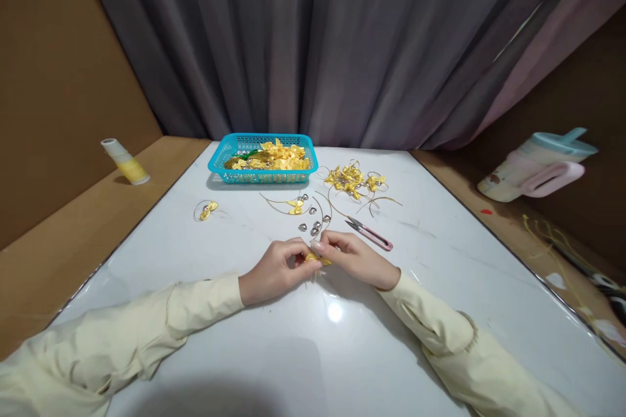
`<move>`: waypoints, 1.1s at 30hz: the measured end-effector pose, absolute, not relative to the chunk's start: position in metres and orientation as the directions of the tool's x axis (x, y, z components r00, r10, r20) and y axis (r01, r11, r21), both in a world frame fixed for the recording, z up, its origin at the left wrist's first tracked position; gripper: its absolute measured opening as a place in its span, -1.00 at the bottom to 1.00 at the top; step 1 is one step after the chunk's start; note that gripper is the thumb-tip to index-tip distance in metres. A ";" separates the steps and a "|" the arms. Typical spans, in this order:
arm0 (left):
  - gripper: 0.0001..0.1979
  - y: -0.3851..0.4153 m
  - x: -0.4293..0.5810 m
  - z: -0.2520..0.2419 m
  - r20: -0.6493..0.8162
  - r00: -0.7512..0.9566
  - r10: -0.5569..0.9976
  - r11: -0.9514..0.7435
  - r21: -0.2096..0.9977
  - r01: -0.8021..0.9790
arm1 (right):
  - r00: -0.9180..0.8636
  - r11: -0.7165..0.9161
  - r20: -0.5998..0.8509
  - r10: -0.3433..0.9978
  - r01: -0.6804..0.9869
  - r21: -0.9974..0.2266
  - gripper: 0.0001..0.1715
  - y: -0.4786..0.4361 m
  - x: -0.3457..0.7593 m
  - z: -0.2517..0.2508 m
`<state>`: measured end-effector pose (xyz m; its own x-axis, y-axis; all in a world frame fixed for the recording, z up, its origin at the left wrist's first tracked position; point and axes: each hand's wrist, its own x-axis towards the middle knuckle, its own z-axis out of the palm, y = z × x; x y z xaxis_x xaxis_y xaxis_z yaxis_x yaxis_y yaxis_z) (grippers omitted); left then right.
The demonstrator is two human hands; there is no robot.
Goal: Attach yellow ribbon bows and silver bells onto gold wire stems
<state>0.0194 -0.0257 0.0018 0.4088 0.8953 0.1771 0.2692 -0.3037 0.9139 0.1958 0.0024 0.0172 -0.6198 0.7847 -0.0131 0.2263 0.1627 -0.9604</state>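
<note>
Both my hands meet over the front middle of the white table. In the fingertips of my left hand, a small yellow ribbon bow is pinched, mostly covered by the fingers. My right hand is closed against it, thumb and forefinger on a thin gold-brown cord that rises from the bow. Just beyond the fingers lie several silver heart-shaped beads. Another yellow bow rests among loose cord pieces. Thread snips with pink handles lie right of my right hand.
A blue plastic basket at the back holds yellow bows and cords. Right of it is a pile of corded bows; a single one lies left. A thread spool and a lidded cup stand beyond the table's sides.
</note>
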 end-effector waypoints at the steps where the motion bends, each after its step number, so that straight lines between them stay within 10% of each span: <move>1: -0.80 -0.026 0.019 0.002 0.178 0.416 0.892 -0.307 0.914 0.266 | -0.636 0.153 -0.020 0.772 0.216 -0.964 -0.52 0.001 0.195 0.017; 19: -0.80 -0.024 0.021 0.005 0.013 0.445 0.895 -0.039 0.998 0.048 | -0.529 0.440 0.272 0.804 0.221 -0.870 -0.55 -0.005 0.192 0.013; 33: -0.81 -0.026 0.019 0.002 0.138 0.440 0.887 -0.224 0.963 0.150 | -0.642 0.457 0.251 0.724 0.174 -0.873 -0.53 -0.002 0.192 0.013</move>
<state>0.0189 -0.0256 0.0024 0.4403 0.8872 0.1381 0.1498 -0.2243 0.9629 0.1920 -0.0022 0.0132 -0.6420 0.7244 0.2511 0.1739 0.4566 -0.8725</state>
